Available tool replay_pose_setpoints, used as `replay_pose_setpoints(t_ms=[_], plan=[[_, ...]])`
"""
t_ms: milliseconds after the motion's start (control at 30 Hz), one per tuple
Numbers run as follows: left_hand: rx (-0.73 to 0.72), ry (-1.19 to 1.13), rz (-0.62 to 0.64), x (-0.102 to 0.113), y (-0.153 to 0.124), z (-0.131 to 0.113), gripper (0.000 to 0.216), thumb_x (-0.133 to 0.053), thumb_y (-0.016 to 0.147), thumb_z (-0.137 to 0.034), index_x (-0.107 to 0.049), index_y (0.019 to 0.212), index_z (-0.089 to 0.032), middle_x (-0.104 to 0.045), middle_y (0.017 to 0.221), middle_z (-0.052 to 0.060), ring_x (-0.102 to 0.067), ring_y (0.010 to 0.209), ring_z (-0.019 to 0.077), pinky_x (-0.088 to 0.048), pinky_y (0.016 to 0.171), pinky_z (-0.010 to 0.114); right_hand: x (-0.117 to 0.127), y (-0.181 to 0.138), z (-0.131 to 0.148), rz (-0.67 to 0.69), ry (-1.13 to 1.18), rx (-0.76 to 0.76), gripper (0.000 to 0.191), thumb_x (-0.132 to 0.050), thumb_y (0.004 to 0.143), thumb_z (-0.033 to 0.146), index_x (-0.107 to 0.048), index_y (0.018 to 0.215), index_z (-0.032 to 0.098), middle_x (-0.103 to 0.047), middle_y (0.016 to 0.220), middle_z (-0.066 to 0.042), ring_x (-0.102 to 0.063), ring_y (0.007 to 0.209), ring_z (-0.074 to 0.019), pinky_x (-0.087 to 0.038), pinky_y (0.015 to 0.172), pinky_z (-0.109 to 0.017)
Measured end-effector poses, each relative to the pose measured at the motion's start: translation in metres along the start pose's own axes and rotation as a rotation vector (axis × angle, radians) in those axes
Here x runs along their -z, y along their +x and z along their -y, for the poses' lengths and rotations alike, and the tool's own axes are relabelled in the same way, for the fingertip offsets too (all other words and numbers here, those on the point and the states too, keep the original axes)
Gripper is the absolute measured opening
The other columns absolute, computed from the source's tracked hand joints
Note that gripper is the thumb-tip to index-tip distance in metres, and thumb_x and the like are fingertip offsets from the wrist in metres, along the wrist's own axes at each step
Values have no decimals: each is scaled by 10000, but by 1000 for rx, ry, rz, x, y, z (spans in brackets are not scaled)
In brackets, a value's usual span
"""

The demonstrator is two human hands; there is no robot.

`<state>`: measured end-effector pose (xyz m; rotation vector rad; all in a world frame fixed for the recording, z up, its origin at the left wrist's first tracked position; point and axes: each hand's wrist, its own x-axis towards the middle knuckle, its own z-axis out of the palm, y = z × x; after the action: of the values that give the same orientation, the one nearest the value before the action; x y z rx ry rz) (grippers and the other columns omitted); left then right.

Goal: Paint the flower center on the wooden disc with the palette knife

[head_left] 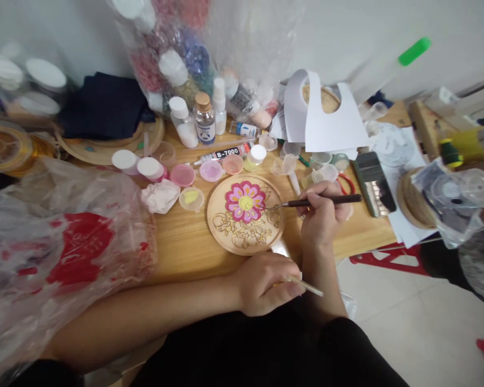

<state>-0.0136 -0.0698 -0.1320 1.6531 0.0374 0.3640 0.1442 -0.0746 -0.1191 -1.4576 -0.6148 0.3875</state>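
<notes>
A round wooden disc (246,244) lies on the table with a pink and magenta flower (246,202) on it, yellow in the middle. Gold outlines of leaves and scrolls surround the flower. My right hand (322,215) grips a dark-handled tool (339,199) like a pen, its thin metal tip at the flower's right edge; I cannot tell whether it touches. Below the disc, my left hand (270,285) is closed around a thin pale stick (308,286) that points right. Small cups of pink paste (182,175), lilac paste (212,171) and yellow paste (191,198) stand near the disc.
A crumpled plastic bag (133,252) covers the table's left side, with a crumpled tissue (161,195) beside it. Behind the disc are a B-7000 glue tube (228,153) and several bottles (204,121). A phone-like dark object (374,184) lies at right near the table edge.
</notes>
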Motion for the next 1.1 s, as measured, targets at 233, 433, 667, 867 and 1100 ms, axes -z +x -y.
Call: replay_pose_setpoints(t_ms=[233,433,667,867,1100], plan=[[-10,4,7,-1,1,2,719,-95,1000,-687,-533,748,-175,-572,639,44,-537,625,157,-446,629,299,-1,-1,1,-8,-20,-1,152,-567,669,183,-588,525,226,-513,476,68,-401,368,-77,-266,361,-231],[-45,-5,-12,-2,1,5,684,-128,1018,-654,-536,754,-173,-564,645,40,-538,618,154,-431,619,291,-2,1,3,-48,81,26,148,-527,663,165,-571,534,226,-476,456,65,-385,353,-78,-255,338,-236],[-59,-26,-29,-3,1,6,664,-160,1013,-657,-530,736,-179,-560,632,34,-529,602,148,-418,606,283,-1,1,3,-35,32,3,165,-526,666,150,-565,522,221,-461,448,61,-378,354,-73,-243,338,-233],[-44,-35,-27,-2,0,3,675,-149,1021,-653,-535,739,-176,-560,633,34,-528,614,151,-420,628,293,-1,0,1,-26,35,9,179,-532,674,127,-573,528,222,-463,456,58,-383,352,-75,-234,329,-235],[-46,-50,-22,-1,1,2,674,-157,1022,-650,-542,735,-177,-568,644,38,-542,625,157,-422,633,295,-4,1,5,-51,30,15,160,-534,644,141,-552,505,217,-471,466,65,-384,341,-64,-239,324,-235]])
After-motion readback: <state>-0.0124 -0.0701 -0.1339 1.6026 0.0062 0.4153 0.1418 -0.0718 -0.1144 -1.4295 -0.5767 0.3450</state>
